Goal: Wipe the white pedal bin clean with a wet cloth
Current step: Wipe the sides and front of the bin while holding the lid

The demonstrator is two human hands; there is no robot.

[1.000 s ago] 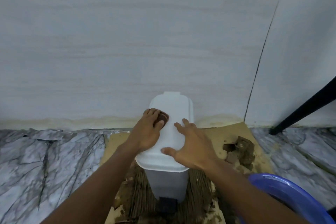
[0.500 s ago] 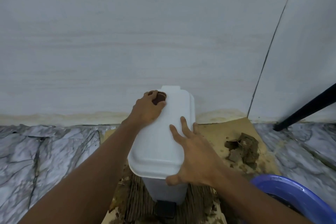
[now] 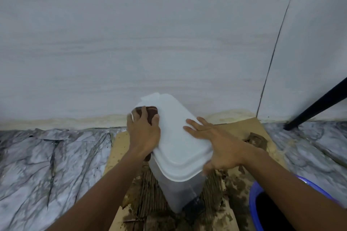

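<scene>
The white pedal bin (image 3: 176, 148) stands on soggy cardboard against the wall, its lid shut and its body turned at an angle, with the black pedal (image 3: 193, 206) at its foot. My left hand (image 3: 144, 133) presses a dark brown cloth (image 3: 150, 112) onto the lid's far left corner, fingers curled over it. My right hand (image 3: 219, 148) lies flat and spread on the lid's right edge, thumb hooked under the rim, steadying the bin.
A blue basin (image 3: 262, 199) sits at the lower right, partly hidden by my right arm. Wet brown cardboard (image 3: 242, 127) with torn scraps (image 3: 255, 139) covers the marble floor (image 3: 47, 165). A black slanted leg (image 3: 319, 105) stands at the right. The wall is directly behind the bin.
The bin has swivelled so its front points lower right. My left hand and cloth slid to the lid's far left corner; my right hand shifted along the right rim.
</scene>
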